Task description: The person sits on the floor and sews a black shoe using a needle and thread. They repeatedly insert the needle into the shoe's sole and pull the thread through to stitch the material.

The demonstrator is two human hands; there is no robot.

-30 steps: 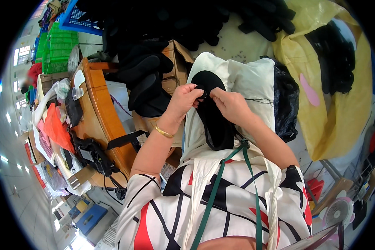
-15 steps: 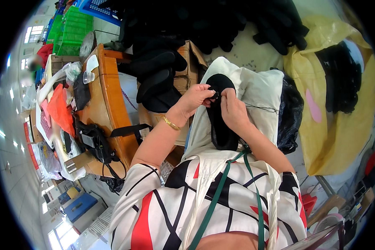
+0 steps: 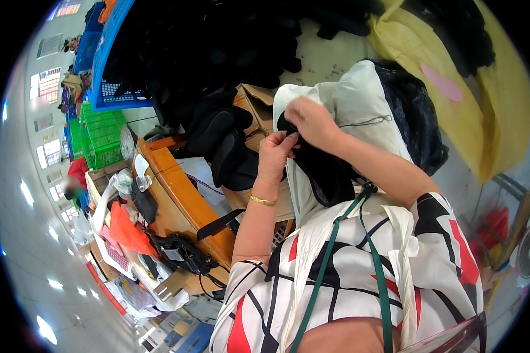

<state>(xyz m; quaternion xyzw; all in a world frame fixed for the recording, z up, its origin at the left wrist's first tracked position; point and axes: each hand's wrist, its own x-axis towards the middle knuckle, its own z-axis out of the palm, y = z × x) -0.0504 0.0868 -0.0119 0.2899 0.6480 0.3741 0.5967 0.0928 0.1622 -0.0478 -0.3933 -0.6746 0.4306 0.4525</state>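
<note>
Right hand (image 3: 309, 120) has lifted up and away to the far end since half a second ago; it was down on the shoe's right side then, and now it's a bit of a blur. Whole view has swung round too, so the stuff on the left sits further in.

Nearest, past the patterned shirt (image 3: 306, 265) and green strap (image 3: 335, 235), the black shoe (image 3: 324, 176) is lying on a white cloth bundle (image 3: 365, 100), toe pointing away. Left hand (image 3: 275, 156) is on its left side, thumb and forefinger pinched together on the dark edge, same spot as before pretty much. Can't tell if the right fingers are gripping anything, too smeared.

How far along? I'd say mid-job on this one, since both hands are still busy near the toe. Can't make out what's already been done to it or how much is left.

Further off there's a cardboard box (image 3: 253, 109), black shoes (image 3: 212, 129) just left of it, then a big dark pile (image 3: 206, 53) by a blue crate (image 3: 100, 82). Finished or waiting? No clue, too dark.
</note>
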